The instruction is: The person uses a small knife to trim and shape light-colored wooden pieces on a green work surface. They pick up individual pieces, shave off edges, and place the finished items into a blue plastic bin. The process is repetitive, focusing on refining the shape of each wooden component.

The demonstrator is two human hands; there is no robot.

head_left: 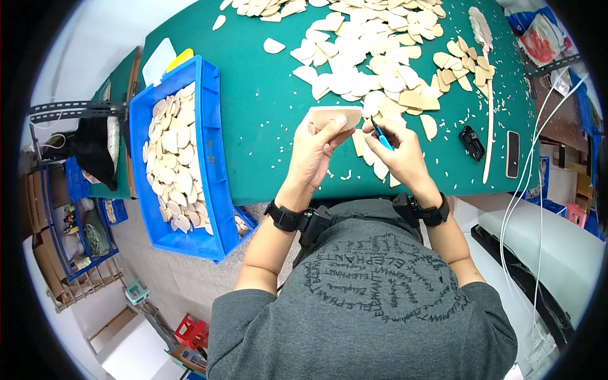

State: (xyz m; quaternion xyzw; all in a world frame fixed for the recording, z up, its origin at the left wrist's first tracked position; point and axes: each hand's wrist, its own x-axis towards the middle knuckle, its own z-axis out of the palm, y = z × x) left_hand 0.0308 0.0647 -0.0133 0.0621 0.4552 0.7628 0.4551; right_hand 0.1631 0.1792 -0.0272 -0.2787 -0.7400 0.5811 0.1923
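My left hand (311, 152) is closed around a flat beige pad (337, 116) with rounded corners, its thumb pressed on the face. Close by on the right, my right hand (401, 151) grips a small blue-handled tool (384, 137) with a dark, narrow tip. That tip points up toward the pad, slightly apart from it; its exact kind is too small to tell. Beyond both hands, a wide heap of similar beige pads (373, 63) lies on the green table (253, 126). Small pale scraps are scattered around the pads.
On the left, a blue crate (209, 152) holds many beige pads. To the right lie a black object (472, 142), a phone (512, 154) and a long-handled brush (488, 126). White cables (516, 196) hang at the right edge. A red crate (191, 330) stands on the floor.
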